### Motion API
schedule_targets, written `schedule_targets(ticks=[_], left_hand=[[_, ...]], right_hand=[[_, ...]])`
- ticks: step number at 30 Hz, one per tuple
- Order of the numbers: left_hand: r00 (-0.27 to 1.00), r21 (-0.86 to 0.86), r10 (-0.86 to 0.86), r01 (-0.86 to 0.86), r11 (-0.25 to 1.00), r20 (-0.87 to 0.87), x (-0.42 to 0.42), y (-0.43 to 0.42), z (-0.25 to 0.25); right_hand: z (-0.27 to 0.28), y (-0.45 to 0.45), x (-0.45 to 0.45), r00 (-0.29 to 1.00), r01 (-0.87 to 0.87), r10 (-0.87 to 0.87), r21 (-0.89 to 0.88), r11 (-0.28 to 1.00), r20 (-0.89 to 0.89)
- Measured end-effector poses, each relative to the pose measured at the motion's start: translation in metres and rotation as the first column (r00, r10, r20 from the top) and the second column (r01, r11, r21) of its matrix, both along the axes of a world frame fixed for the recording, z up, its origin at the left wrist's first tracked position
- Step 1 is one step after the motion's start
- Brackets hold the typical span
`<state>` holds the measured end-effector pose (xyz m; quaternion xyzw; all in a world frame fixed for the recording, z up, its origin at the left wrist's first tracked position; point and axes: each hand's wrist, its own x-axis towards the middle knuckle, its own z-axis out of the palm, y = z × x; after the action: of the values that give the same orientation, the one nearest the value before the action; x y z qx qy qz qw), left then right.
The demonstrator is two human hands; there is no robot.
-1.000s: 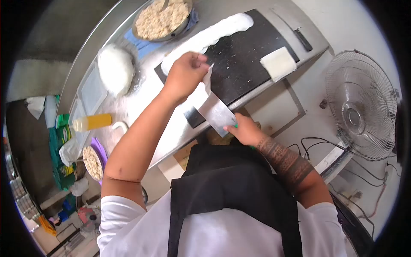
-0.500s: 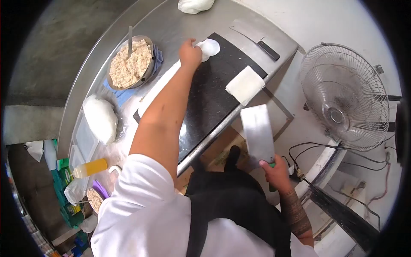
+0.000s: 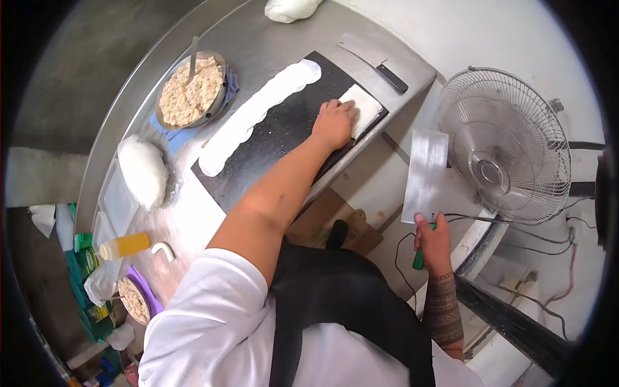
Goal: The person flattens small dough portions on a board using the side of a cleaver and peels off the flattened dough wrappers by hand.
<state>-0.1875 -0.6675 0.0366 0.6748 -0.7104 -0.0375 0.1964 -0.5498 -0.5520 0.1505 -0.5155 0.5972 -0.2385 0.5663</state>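
Note:
My left hand [image 3: 335, 124] is at the right end of the black board [image 3: 277, 135], its fingers curled over the near edge of a folded white cloth [image 3: 366, 106]. In my right hand [image 3: 433, 242] is a cleaver [image 3: 425, 171] with a broad metal blade and a green handle. It is held up off the table, blade pointing away from me. Along the far side of the board lies a long row of overlapping thin white rounds [image 3: 258, 116], which look like dough wrappers.
A metal bowl of pale chunky filling [image 3: 193, 93] with a spoon stands behind the board, on a blue cloth. A white bag [image 3: 142, 173], a yellow bottle [image 3: 126, 246] and a smaller bowl [image 3: 134, 300] are left. A black-handled knife [image 3: 392, 77] lies far right. A fan [image 3: 506, 145] stands right.
My left hand has left the far end of the row of white rounds and come right to the folded cloth. My right hand has raised the cleaver slightly and turned it.

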Motion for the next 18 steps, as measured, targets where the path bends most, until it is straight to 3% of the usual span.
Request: schedule_targets(ticks=[3, 9, 13, 14, 16, 17, 18], left_hand=[[0.993, -0.304, 0.062, -0.088, 0.949, -0.096, 0.012, 0.038, -0.007], [0.920, -0.239, 0.262, -0.336, 0.911, -0.292, 0.022, 0.230, -0.014], [0.795, -0.164, 0.455, -0.551, 0.818, -0.400, 0.043, 0.369, -0.020], [0.731, -0.161, 0.555, -0.651, 0.742, -0.398, 0.056, 0.404, -0.027], [0.456, -0.125, 0.799, -0.887, 0.445, -0.392, 0.085, 0.478, -0.042], [0.327, -0.168, 0.904, -0.942, 0.290, -0.277, 0.098, 0.512, -0.034], [0.183, -0.199, 0.935, -0.972, 0.125, -0.303, 0.111, 0.542, -0.031]], right_hand=[[-0.006, 0.004, 0.010, 1.000, 0.007, -0.009, 0.043, 0.999, 0.025], [-0.038, 0.020, 0.070, 0.966, -0.252, 0.241, 0.134, 0.958, 0.092], [-0.055, 0.041, 0.149, 0.842, -0.539, 0.520, 0.188, 0.821, 0.141], [-0.061, 0.047, 0.171, 0.783, -0.622, 0.605, 0.196, 0.758, 0.144], [-0.049, 0.075, 0.223, 0.596, -0.803, 0.793, 0.100, 0.587, 0.124], [-0.038, 0.091, 0.249, 0.501, -0.866, 0.859, 0.054, 0.498, 0.106], [-0.028, 0.106, 0.277, 0.383, -0.923, 0.924, 0.031, 0.383, -0.023]])
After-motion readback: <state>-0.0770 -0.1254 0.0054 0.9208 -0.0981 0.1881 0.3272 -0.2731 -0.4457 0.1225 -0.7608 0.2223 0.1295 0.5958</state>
